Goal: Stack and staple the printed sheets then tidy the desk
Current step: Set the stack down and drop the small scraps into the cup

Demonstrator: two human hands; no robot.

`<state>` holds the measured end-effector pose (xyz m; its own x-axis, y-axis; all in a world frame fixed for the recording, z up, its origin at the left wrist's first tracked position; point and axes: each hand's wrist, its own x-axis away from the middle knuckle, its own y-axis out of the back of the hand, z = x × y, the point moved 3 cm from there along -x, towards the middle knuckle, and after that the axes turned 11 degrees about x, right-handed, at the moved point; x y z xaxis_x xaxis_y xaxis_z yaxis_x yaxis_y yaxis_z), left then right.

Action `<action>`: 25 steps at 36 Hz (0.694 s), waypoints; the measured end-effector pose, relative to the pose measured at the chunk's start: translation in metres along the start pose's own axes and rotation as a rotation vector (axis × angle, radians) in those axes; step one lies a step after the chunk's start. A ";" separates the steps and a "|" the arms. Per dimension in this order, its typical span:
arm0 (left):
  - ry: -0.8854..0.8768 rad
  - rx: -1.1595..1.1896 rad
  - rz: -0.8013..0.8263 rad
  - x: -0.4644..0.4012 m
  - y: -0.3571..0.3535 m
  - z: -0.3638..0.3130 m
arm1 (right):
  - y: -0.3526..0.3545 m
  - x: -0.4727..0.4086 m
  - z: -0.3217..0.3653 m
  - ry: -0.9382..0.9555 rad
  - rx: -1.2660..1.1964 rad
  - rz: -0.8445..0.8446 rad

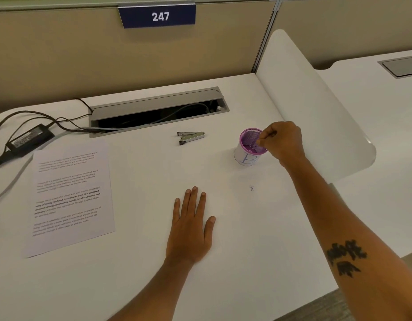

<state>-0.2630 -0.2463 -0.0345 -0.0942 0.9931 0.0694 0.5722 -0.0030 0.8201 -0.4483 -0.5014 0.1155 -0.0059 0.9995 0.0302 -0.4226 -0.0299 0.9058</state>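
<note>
Right hand [282,141] over the purple mesh cup with a white paper label [249,147], fingers pinched on something small, unidentifiable. Left hand [191,230] flat on the white bench [142,274], fingers spread. Printed white sheets [72,198] far left; small silver stapler [190,137] lies between, near the grey cable tray [158,110].

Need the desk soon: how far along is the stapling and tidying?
Sheets lie stacked at the left; staple not discernible. Right hand pinches something small over the purple cup. Left hand rests flat. Stapler and a tiny bit remain out.
</note>
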 end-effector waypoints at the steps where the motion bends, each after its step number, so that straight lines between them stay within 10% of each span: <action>1: -0.001 -0.001 0.000 0.000 0.000 0.000 | 0.000 0.000 0.000 0.011 -0.005 -0.008; 17: 0.002 -0.006 -0.004 0.001 0.001 -0.001 | -0.027 0.084 -0.041 0.074 -0.203 -0.159; 25: 0.005 -0.018 -0.004 0.000 0.000 -0.001 | -0.088 0.134 -0.087 0.105 0.320 0.051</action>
<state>-0.2635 -0.2463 -0.0341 -0.1007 0.9925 0.0688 0.5572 -0.0010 0.8304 -0.4909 -0.3638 0.0035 -0.1199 0.9915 0.0507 -0.1132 -0.0644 0.9915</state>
